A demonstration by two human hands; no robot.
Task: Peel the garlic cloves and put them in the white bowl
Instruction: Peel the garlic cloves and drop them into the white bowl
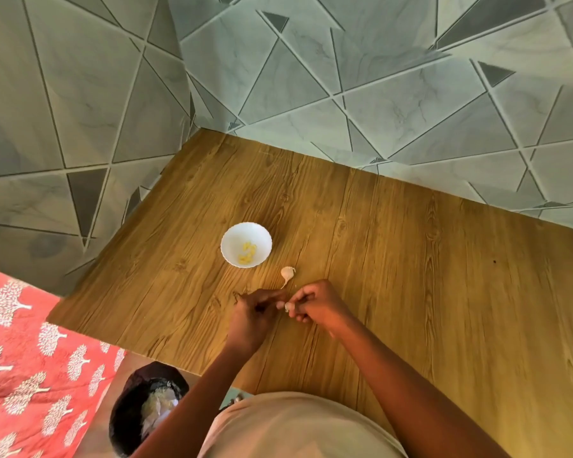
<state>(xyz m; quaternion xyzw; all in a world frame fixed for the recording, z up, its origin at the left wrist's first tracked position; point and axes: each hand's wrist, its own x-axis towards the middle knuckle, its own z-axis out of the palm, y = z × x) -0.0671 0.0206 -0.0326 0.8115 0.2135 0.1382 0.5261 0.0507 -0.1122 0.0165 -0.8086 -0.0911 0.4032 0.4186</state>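
Observation:
A small white bowl stands on the wooden table and holds several yellowish peeled cloves. Just below and right of it lies a piece of garlic with a thin stalk, still in its skin. My two hands meet in front of that piece, above the table. My right hand pinches a small garlic clove in curled fingers. My left hand has its fingertips at the same clove, fingers bent toward it.
Tiled walls close the table at the back and left. Below the table's near left edge stands a bin lined with a black bag, with pale skins inside. A red patterned cloth lies at the lower left.

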